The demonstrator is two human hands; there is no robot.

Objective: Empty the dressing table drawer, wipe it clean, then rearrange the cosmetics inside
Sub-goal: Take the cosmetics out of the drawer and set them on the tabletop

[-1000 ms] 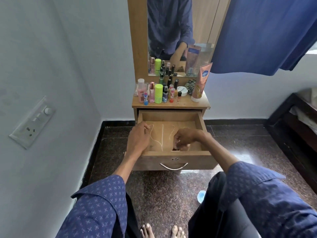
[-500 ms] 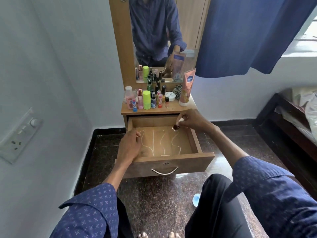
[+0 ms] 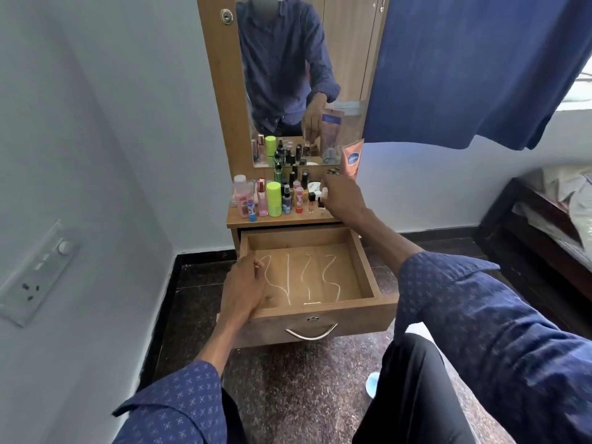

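Drawer pulled out, last small bottle at the table top

The left hand (image 3: 243, 291) rests loosely curled on the near left corner of the drawer (image 3: 368, 277), which holds only white squiggles. Farther, the right hand (image 3: 342, 197) pinches a small bottle (image 3: 321, 202) on the table (image 3: 288, 219), beside the cosmetics (image 3: 274, 198).

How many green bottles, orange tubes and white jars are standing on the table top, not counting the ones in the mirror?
Lime green cylinder bottle: 1
Orange plastic tube: 1
White round jar: 1
Total: 3
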